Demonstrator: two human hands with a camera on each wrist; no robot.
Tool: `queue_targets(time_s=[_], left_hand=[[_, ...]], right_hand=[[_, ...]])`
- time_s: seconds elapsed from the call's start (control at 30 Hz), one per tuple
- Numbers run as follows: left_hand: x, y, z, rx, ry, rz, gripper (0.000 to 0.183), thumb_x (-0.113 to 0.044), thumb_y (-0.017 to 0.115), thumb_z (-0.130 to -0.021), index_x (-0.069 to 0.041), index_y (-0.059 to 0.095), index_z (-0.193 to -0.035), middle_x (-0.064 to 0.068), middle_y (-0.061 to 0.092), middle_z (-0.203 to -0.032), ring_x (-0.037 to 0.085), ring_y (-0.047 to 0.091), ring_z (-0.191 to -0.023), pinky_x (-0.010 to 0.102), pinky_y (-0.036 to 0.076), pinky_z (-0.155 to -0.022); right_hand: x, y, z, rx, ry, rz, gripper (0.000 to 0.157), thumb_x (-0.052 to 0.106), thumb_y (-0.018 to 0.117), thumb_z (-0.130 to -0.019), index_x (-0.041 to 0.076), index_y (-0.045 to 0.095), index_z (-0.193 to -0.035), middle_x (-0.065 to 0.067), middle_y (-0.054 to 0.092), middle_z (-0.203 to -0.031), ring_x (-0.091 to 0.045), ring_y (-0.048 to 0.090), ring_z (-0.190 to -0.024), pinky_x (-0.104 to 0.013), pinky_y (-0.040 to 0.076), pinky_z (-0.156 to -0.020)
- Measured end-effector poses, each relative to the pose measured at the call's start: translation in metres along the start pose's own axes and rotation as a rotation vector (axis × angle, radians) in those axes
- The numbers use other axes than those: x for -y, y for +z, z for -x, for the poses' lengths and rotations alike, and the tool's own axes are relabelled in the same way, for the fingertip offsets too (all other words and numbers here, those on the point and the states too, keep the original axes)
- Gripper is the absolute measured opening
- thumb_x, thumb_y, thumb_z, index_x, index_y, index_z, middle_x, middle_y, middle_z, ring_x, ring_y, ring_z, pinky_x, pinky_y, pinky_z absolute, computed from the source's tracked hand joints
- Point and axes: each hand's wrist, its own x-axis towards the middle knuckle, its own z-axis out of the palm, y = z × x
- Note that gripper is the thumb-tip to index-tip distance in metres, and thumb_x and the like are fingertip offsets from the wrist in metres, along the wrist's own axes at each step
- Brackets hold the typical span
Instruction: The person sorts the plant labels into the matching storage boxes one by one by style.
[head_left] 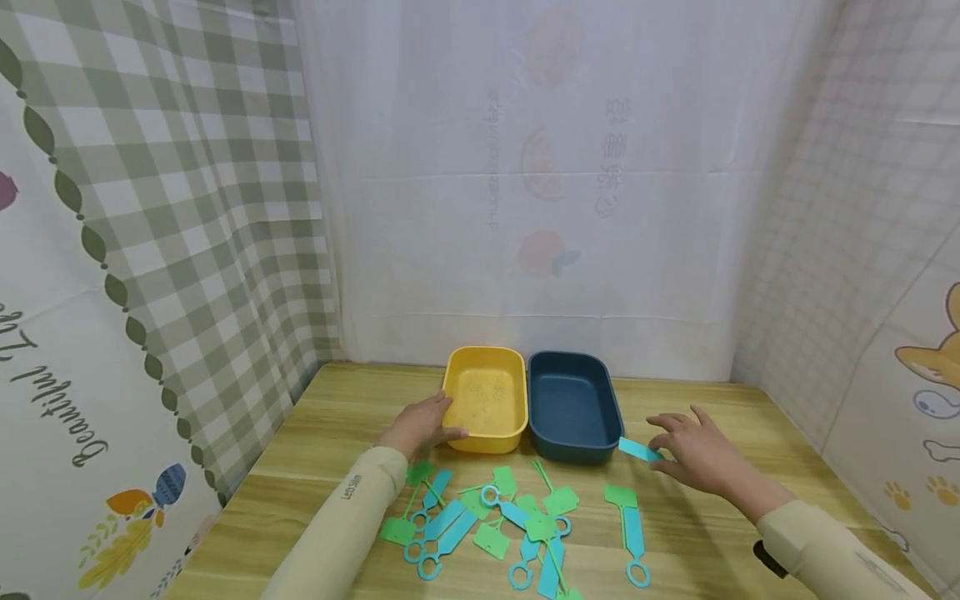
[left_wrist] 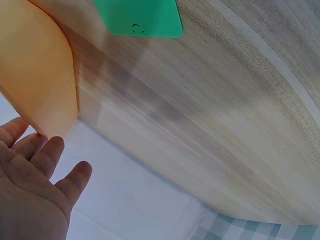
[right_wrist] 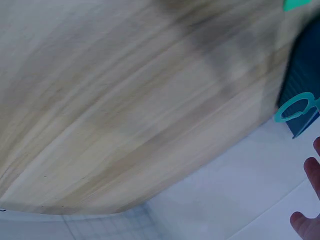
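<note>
My left hand [head_left: 422, 423] touches the left side of the yellow bin [head_left: 487, 437], its fingers at the rim and its thumb near the front corner. In the left wrist view the fingers [left_wrist: 50, 152] look extended and loose against the bin's edge. Just right of the dark blue bin [head_left: 576, 450], my right hand [head_left: 697, 450] pinches a light blue ring-ended tag [head_left: 637, 450] between thumb and fingers. That tag's ring shows against the blue bin in the right wrist view, while much of the hand lies outside that frame.
Several green tags [head_left: 491, 540] and light blue ring-ended tags [head_left: 456, 533] lie jumbled in front of the bins. One green tag [head_left: 620, 497] and a blue tag [head_left: 633, 533] lie together farther right. Curtains [head_left: 540, 333] enclose the wooden table [head_left: 315, 467] at back and sides.
</note>
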Motion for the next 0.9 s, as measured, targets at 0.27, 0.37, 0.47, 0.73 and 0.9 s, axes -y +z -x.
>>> queue_targets(time_s=[0.27, 0.37, 0.47, 0.73, 0.9], left_hand=[[-0.002, -0.001, 0.001, -0.015, -0.019, 0.035, 0.076, -0.051, 0.065, -0.092, -0.001, 0.044, -0.146, 0.017, 0.036, -0.155, 0.034, 0.042, -0.137, 0.044, 0.034, -0.111], [-0.003, -0.001, 0.002, -0.031, -0.028, 0.052, 0.074, -0.050, 0.068, -0.090, -0.001, 0.046, -0.141, 0.017, 0.048, -0.145, 0.034, 0.051, -0.129, 0.044, 0.039, -0.107], [-0.003, -0.002, 0.003, -0.041, -0.035, 0.064, 0.071, -0.049, 0.070, -0.089, -0.001, 0.048, -0.137, 0.015, 0.058, -0.132, 0.033, 0.058, -0.117, 0.044, 0.045, -0.101], [-0.003, -0.002, 0.003, -0.038, -0.041, 0.077, 0.066, -0.047, 0.071, -0.089, -0.003, 0.051, -0.132, 0.014, 0.060, -0.129, 0.033, 0.060, -0.114, 0.044, 0.047, -0.098], [-0.003, 0.000, 0.001, -0.034, -0.039, 0.067, 0.068, -0.049, 0.070, -0.088, -0.003, 0.050, -0.134, 0.015, 0.059, -0.131, 0.033, 0.059, -0.116, 0.044, 0.046, -0.099]], right_hand=[[0.016, -0.008, -0.033, -0.037, 0.165, -0.052, 0.016, 0.031, 0.080, -0.083, 0.016, 0.077, -0.089, -0.022, 0.061, -0.126, -0.046, 0.055, -0.117, -0.076, 0.025, -0.098], [0.023, -0.007, -0.045, -0.036, 0.240, -0.085, 0.019, 0.032, 0.077, -0.086, 0.014, 0.077, -0.091, -0.025, 0.060, -0.128, -0.048, 0.054, -0.118, -0.076, 0.023, -0.099], [0.029, -0.005, -0.057, -0.032, 0.317, -0.116, 0.023, 0.033, 0.073, -0.089, 0.011, 0.077, -0.095, -0.027, 0.059, -0.129, -0.048, 0.053, -0.119, -0.076, 0.023, -0.098], [0.041, 0.001, -0.082, -0.023, 0.524, -0.203, 0.036, 0.037, 0.066, -0.094, 0.004, 0.076, -0.105, -0.029, 0.052, -0.137, -0.052, 0.048, -0.122, -0.076, 0.022, -0.098], [0.043, 0.010, -0.088, -0.013, 0.596, -0.275, 0.035, 0.036, 0.065, -0.095, 0.005, 0.076, -0.105, -0.028, 0.051, -0.139, -0.050, 0.043, -0.128, -0.078, 0.014, -0.100]])
